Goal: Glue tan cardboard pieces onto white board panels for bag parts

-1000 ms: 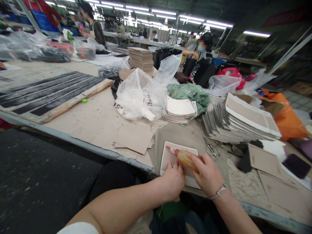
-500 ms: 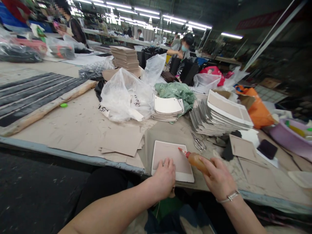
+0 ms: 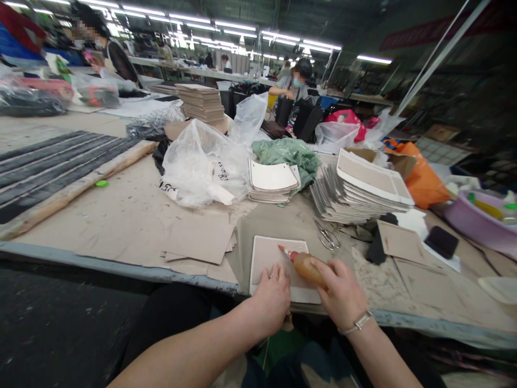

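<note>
A pale rectangular card panel (image 3: 269, 253) lies at the table's near edge in front of me. My left hand (image 3: 272, 296) rests on its lower part with fingers curled down onto it. My right hand (image 3: 343, 291) grips an amber squeeze bottle (image 3: 307, 267) with a red nozzle. The nozzle tip points left and sits over the panel's upper right area.
Scissors (image 3: 327, 238) lie just beyond the panel. A fanned stack of panels (image 3: 363, 188) stands to the right, a smaller stack (image 3: 272, 183) behind, brown card sheets (image 3: 202, 240) to the left. Plastic bags (image 3: 202, 161) and a purple basin (image 3: 480, 221) crowd the table. Other people work at far tables.
My right hand with the bottle swung from the panel's top left to its right edge, then back leftward over the panel. My left hand stayed on the panel's lower part.
</note>
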The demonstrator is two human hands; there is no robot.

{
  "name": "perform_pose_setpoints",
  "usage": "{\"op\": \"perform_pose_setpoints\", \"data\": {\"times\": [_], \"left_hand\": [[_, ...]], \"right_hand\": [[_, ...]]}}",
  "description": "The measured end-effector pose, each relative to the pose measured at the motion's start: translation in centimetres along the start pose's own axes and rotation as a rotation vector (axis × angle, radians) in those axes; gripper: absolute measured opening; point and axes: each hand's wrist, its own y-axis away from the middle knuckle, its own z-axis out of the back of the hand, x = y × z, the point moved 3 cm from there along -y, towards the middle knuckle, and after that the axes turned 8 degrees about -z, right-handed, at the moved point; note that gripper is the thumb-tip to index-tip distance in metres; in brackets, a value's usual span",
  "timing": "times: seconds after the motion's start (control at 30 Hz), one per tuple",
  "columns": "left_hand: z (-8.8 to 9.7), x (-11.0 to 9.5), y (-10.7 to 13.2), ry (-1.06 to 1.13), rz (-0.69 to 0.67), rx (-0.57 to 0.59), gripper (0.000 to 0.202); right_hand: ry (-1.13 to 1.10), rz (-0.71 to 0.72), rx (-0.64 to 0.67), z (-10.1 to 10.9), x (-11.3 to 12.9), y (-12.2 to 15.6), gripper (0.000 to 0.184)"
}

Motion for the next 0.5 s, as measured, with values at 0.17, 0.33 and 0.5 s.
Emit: {"op": "perform_pose_setpoints", "data": {"times": [0.17,0.33,0.5], "left_hand": [[-0.5,-0.2,-0.1,-0.049,-0.039,-0.055,0.068],[-0.1,0.4,0.3,-0.064,-0.077,-0.165,0.064],[1.2,2.1,0.3,0.151,-0.028,-0.273,0.041]], "right_hand": [[-0.331,0.021,0.113,-1.8,4.0,-3.0,0.037],[-0.949,-0.340,0.062,-3.9,1.6,-3.8,0.049],[-1.436,-0.759,-0.182,-5.1,-5.4,-2.6,0.049]]}}
